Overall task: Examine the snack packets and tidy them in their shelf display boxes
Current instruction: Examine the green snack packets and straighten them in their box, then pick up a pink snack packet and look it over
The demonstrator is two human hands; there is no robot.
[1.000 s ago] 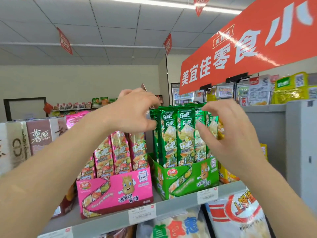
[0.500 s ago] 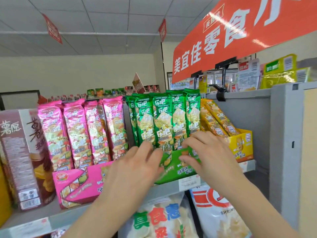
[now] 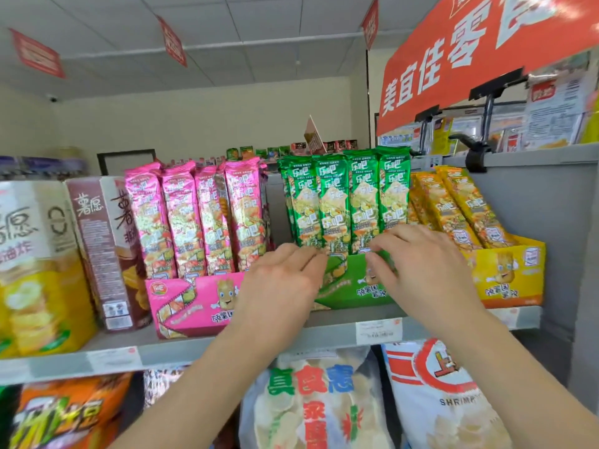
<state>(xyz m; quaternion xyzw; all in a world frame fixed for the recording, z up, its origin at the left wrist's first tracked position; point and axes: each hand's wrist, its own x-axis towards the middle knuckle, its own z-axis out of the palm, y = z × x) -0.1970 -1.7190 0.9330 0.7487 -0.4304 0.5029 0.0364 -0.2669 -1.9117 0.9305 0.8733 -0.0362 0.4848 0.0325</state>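
Two bare hands meet at a green display box [image 3: 353, 286] on a shop shelf [image 3: 327, 335].
The left hand [image 3: 282, 286] has straight, close fingers [image 3: 304, 257] touching the box front, just under the upright green packets [image 3: 346, 199]. The right hand [image 3: 421, 273] has spread, bent fingers at the box rim; blur hides whether they pinch it. A pink box [image 3: 191, 303] stands left of the fingers and a yellow box [image 3: 512, 273] right.

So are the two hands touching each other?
Apart. The head view shows the green box plainly in the gap between the left hand and right hand.
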